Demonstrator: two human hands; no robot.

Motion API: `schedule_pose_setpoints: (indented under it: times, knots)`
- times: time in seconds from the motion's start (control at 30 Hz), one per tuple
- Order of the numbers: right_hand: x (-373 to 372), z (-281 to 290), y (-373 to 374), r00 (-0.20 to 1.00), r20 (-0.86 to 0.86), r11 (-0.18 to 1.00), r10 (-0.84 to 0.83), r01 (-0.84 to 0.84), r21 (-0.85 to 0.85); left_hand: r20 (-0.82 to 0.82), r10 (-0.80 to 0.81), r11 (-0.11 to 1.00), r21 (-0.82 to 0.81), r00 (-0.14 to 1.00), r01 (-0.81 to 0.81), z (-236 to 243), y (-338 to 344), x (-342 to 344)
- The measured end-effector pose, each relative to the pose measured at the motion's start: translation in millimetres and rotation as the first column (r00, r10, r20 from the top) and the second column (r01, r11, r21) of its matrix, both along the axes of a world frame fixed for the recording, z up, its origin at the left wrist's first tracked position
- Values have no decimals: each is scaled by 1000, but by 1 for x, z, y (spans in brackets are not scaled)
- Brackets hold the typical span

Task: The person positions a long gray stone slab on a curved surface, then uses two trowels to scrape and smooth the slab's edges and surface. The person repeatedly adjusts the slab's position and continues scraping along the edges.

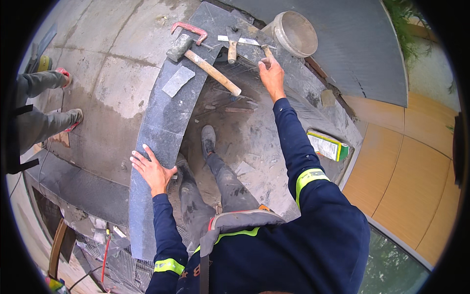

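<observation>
My left hand [152, 170] lies flat with its fingers spread on a dark stone slab [169, 115] that forms the curved top of a low wall. Reaching forward, my right hand [271, 77] has its fingers closed on the wooden handle of a trowel [267, 51], whose blade I cannot make out clearly. Just left of it rests a second trowel [232, 52] with a wooden handle. A mallet [210, 72] with a wooden handle lies across the slab, its handle jutting over the inner edge. Beside its head are a red clamp [190, 27] and a small grey stone piece [178, 82].
A dirty bucket [296, 34] stands at the far right of the tools. Rubble [244, 168] litters the ground around my feet. A white-and-green package [325, 145] lies by my right arm. At the left stands another person [46, 125], legs visible. Wooden panels [391, 166] line the right side.
</observation>
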State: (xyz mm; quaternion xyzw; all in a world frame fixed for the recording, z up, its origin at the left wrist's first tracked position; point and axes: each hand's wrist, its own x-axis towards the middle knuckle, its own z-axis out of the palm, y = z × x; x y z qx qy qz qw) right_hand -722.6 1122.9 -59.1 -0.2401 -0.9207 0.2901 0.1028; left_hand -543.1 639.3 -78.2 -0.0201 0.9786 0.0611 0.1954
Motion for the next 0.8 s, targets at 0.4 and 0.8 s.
schedule_pose_setpoints:
  times: [0.4, 0.8]
  knots:
    - [-21, -54, 65, 985, 172, 957, 33, -81, 278, 92, 73, 997, -22, 993, -71, -9, -10, 1]
    - [-54, -81, 131, 922, 386, 876, -10, -178, 449, 88, 123, 992, -11, 989, -122, -12, -11, 10]
